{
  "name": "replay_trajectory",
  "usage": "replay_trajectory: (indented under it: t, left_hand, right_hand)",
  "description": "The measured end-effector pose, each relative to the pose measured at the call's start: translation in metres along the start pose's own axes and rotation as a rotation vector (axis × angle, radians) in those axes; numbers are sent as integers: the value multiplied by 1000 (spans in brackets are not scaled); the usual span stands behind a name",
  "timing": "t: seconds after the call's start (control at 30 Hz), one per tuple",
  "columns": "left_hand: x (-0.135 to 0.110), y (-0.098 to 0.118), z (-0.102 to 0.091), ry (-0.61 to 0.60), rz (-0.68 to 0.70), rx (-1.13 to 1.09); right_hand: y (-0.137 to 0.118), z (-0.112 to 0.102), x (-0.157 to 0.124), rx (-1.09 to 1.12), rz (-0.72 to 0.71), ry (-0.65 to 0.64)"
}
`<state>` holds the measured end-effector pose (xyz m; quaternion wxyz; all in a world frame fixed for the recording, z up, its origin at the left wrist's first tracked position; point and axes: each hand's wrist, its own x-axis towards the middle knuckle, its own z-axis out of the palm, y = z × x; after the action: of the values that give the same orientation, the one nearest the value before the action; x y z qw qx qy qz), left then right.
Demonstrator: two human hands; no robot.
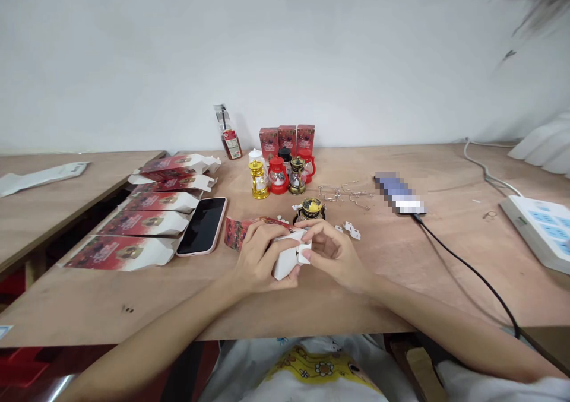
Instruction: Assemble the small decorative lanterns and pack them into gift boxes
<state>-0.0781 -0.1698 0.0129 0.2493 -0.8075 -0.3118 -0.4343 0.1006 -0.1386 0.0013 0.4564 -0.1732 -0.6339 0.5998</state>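
My left hand (pixel 262 256) is wrapped round a small white-sided cardboard box (pixel 285 263) above the front of the table. At the box's end, my right hand (pixel 333 250) pinches a white flap (pixel 304 253) between thumb and fingers. Behind my left hand lies a red printed box piece (pixel 234 231), partly hidden by the fingers. Just beyond both hands stands a black and gold miniature lantern (pixel 312 209). Small white square pieces (pixel 351 230) are scattered to the right of it.
Several red printed boxes with white flaps (pixel 145 222) lie left, beside a pink-edged phone (pixel 202 226). Gold (pixel 259 179) and red (pixel 278 175) lanterns stand before upright red boxes (pixel 287 136). Bent wires (pixel 332 193), a cabled phone (pixel 398 194) and a white power strip (pixel 541 230) are right.
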Motion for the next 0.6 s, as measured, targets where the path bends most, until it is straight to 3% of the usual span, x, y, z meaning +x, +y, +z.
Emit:
replay_trajectory:
  t: [0.2, 0.43, 0.57, 0.6]
  left_hand:
    - [-3, -1, 3, 23, -9, -42]
    - [-4, -1, 4, 55, 80, -14]
    - [-12, -2, 3, 166, 234, -16]
    - [-19, -3, 5, 136, 214, -26]
  right_hand:
    - [1, 0, 0, 2, 4, -3]
    - [2, -1, 0, 17, 16, -15]
    - [1, -2, -1, 2, 84, -163]
    - [0, -3, -1, 8, 88, -212]
